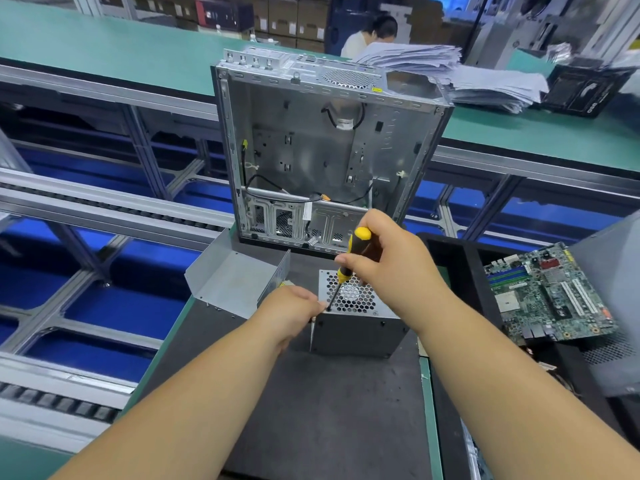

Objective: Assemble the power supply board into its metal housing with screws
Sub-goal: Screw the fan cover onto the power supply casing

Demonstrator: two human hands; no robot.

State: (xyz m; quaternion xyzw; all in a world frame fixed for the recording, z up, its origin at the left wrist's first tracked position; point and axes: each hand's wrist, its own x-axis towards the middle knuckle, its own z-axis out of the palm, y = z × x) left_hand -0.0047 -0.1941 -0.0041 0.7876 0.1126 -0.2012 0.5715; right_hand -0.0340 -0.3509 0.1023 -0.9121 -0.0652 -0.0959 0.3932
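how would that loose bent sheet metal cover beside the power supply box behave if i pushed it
The grey bent sheet metal cover looks thin and hollow, so it is probably light and would slide readily on the dark mat. Its folded walls suggest it stays stiff rather than flopping. With one side open, it might tip or rock if pushed high up.

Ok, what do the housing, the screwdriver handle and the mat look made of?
Housing: likely sheet steel, dull grey, with folded edges and a punched honeycomb grille.
Screwdriver handle: moulded plastic or rubber, glossy yellow and black; the right hand grips it.
Mat: dark, matte, scuffed, probably rubber or foam.
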